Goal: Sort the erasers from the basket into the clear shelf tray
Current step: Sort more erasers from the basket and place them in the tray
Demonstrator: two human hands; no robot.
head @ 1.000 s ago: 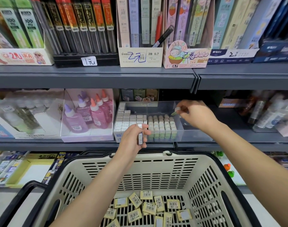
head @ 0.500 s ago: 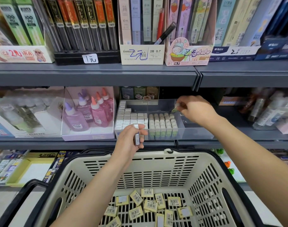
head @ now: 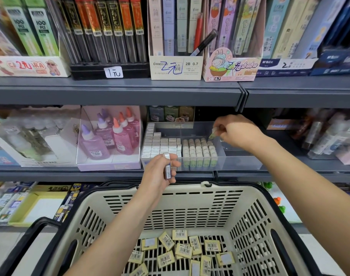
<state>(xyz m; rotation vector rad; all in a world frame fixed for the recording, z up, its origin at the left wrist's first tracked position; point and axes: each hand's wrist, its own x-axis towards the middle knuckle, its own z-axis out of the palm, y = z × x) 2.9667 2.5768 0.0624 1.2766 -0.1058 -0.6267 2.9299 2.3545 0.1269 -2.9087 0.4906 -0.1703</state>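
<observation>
A beige slotted basket (head: pixel 190 198) with black handles sits below me, and several yellowish wrapped erasers (head: pixel 183 251) lie loose on its floor. On the middle shelf stands the clear shelf tray (head: pixel 240 165), with rows of white erasers at its left and green-sleeved erasers (head: pixel 199 151) in its middle section. My left hand (head: pixel 159 173) hovers in front of the tray and grips one eraser (head: pixel 167 170) upright, barcode towards me. My right hand (head: pixel 233 134) reaches over the tray's right part and pinches a small green-sleeved eraser (head: pixel 213 133) above the rows.
A box of pink and purple glue bottles (head: pixel 110 140) stands left of the tray. The upper grey shelf (head: pixel 114 90) overhangs the tray and carries pencil-lead boxes. Wrapped bottles (head: pixel 329 136) crowd the shelf to the right. Stationery packs fill the shelf below.
My right hand has shifted slightly back and left over the tray with its eraser. My left hand keeps its eraser in nearly the same spot.
</observation>
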